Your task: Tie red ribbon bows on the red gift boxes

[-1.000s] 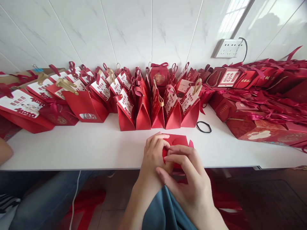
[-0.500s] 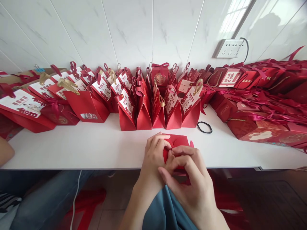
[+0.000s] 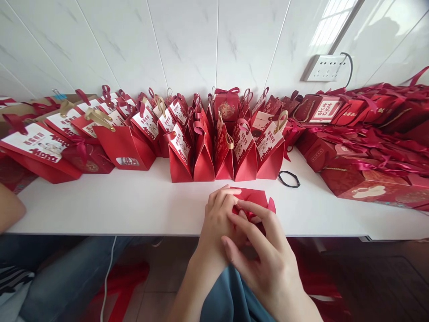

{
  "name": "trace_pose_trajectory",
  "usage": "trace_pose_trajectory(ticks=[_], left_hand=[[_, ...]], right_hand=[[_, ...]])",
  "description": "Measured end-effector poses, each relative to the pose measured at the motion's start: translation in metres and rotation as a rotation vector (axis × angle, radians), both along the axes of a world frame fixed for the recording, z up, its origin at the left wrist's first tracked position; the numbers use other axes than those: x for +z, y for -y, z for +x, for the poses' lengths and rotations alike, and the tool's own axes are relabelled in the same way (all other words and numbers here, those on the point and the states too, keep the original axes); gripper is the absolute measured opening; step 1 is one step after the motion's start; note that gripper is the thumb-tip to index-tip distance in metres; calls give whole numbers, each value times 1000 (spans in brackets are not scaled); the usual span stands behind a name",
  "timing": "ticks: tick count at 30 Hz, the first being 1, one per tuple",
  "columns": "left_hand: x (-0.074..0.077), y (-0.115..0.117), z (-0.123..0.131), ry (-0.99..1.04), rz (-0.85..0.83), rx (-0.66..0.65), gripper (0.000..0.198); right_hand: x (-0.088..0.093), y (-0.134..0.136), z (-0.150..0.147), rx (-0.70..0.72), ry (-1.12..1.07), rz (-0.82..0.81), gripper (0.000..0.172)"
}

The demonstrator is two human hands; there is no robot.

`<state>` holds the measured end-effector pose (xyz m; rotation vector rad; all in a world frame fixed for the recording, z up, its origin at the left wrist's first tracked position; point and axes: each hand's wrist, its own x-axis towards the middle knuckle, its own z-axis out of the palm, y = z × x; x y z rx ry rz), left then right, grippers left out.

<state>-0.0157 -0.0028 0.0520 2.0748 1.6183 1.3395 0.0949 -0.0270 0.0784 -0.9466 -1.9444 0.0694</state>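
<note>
A small red gift box [image 3: 255,195] sits at the table's front edge, its folded top flaps facing me. My left hand [image 3: 219,219] is closed round its left side, with the fingers over the top edge. My right hand [image 3: 268,241] reaches over from the right, fingers and thumb apart, its fingertips on the flaps beside the left hand. A bit of magenta ribbon [image 3: 271,205] sticks out at the box's right side. Both hands hide the near part of the box.
Behind the box stands a row of red gift bags [image 3: 203,156]. More red boxes with ribbons [image 3: 372,176] are stacked at right. A black elastic band [image 3: 288,179] lies on the white table [image 3: 134,205]. Another person's arm [image 3: 10,208] rests at the left edge. A power strip [image 3: 323,68] is on the wall.
My right hand's fingers have straightened and spread on the flaps. My left hand keeps its hold on the box. The whole view has shifted slightly.
</note>
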Motion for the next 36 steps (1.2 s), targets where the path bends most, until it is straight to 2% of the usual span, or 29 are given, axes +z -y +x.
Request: trace_pose_trajectory(ticks=[3, 7, 10, 20, 36], left_hand=[[1, 0, 0, -3, 4, -6, 12], [3, 1, 0, -5, 15, -4, 14], [5, 2, -1, -17, -3, -20, 14], [6, 2, -2, -18, -32, -21, 12], [8, 2, -3, -25, -50, -41, 12]], right_hand=[[-1, 0, -1, -7, -34, 5, 9], [-1, 1, 0, -9, -22, 8, 12], [-1, 2, 0, -10, -9, 30, 6], [-2, 2, 0, -14, 40, 52, 12], [-2, 0, 0, -18, 51, 60, 11]])
